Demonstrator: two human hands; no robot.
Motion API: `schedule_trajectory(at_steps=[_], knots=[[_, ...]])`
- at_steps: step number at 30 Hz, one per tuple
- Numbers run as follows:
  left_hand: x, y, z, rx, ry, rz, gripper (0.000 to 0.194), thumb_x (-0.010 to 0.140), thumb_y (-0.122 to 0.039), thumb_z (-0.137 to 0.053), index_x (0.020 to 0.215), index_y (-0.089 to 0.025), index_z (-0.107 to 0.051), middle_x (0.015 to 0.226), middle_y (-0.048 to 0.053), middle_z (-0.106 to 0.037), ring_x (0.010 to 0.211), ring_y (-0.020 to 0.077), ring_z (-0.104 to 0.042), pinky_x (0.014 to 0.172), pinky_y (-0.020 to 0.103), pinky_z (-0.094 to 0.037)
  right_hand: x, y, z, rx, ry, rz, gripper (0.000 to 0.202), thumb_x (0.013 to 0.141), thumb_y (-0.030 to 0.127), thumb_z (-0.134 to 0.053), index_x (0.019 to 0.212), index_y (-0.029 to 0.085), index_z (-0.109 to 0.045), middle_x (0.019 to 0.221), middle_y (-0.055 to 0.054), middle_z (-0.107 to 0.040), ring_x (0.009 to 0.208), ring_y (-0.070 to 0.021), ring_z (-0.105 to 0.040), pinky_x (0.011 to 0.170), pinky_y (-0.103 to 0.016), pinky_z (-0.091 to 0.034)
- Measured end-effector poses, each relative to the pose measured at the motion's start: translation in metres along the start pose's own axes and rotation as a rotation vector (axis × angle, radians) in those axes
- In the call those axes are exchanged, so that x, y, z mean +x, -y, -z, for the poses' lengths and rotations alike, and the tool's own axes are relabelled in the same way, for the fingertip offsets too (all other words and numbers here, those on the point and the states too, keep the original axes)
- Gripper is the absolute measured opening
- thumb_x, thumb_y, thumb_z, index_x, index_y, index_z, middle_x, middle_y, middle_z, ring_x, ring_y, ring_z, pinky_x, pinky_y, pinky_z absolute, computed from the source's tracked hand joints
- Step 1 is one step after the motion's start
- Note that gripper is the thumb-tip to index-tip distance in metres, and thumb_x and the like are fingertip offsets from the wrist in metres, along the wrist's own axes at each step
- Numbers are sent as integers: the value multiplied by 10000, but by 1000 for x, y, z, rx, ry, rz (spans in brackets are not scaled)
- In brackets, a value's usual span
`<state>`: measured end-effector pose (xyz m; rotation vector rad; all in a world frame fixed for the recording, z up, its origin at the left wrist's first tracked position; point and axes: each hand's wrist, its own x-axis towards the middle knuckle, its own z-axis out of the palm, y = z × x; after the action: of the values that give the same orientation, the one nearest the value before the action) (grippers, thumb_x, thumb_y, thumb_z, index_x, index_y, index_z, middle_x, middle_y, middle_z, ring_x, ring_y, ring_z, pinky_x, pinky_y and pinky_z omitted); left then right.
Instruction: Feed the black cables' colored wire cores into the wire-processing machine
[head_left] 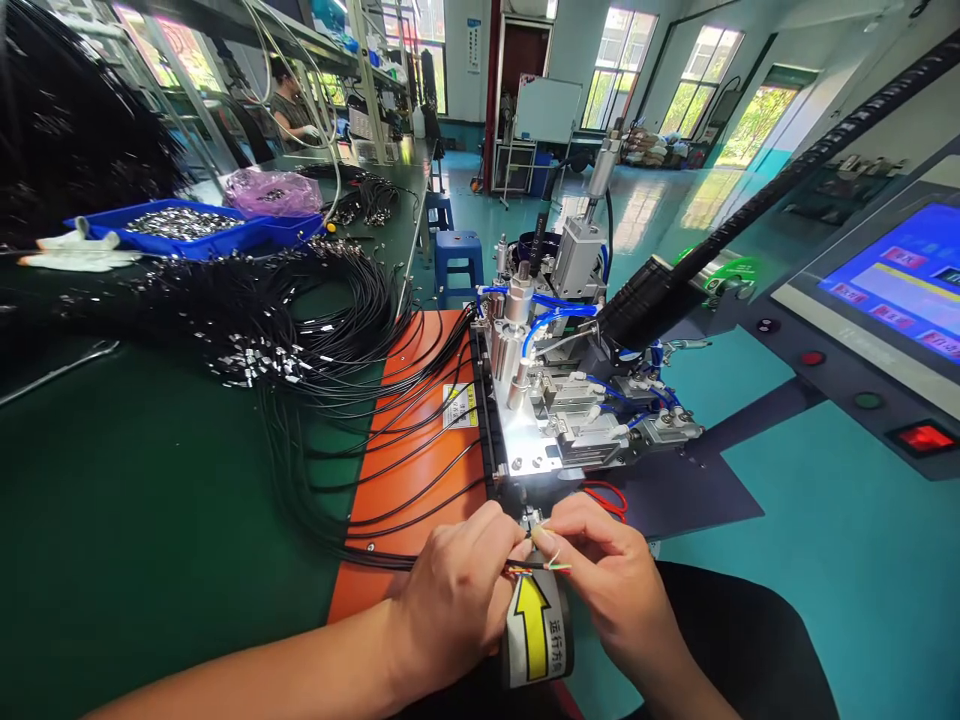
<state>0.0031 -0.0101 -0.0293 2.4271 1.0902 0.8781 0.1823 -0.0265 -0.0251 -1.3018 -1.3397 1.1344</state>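
My left hand (466, 575) is closed on a black cable (382, 557), whose stripped end shows thin coloured wires (556, 567) sticking out to the right. Close beside it, my right hand (604, 570) pinches with thumb and forefinger at the cable end; what sits between those fingertips is too small to make out. Both hands are just in front of the metal machine (536, 420), at a small lit fixture (531, 518). Below them is a rounded guide with a yellow arrow label (532, 625).
Black cables (352, 310) lie bundled on the green table (150, 500) and cross an orange plate (420, 460). Blue trays (187, 225) hold small metal parts. A control screen (900, 290) stands at right, a blue stool (459, 255) behind. Another person (289, 105) sits far left.
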Motion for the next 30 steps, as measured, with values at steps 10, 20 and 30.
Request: schedule_trajectory(at_steps=[10, 20, 30], knots=[[-2, 4, 0, -76, 30, -27, 193, 897, -94, -374, 848, -197, -529, 753, 31, -535, 629, 176, -509, 547, 301, -347, 0, 0, -5, 79, -36, 50, 166, 851, 276, -714, 704, 197, -722, 767, -12, -575, 759, -165, -561, 691, -272, -457], [-1, 2, 0, -32, 20, -100, 193, 928, -97, -394, 827, -179, -537, 723, 25, -497, 619, 167, -480, 544, 293, -332, 8, 11, 15, 2, 182, -42, 217, 876, 351, -676, 742, 181, -664, 792, -16, -595, 734, -163, -555, 660, -272, -450], [0, 1, -2, 41, -7, -86, 226, 973, -149, -397, 763, -200, -462, 690, 5, -460, 577, 158, -429, 529, 315, -280, 1, 20, 16, -304, 156, 46, 188, 947, 312, -579, 808, 210, -654, 803, -7, -595, 712, -160, -546, 636, -282, -423]])
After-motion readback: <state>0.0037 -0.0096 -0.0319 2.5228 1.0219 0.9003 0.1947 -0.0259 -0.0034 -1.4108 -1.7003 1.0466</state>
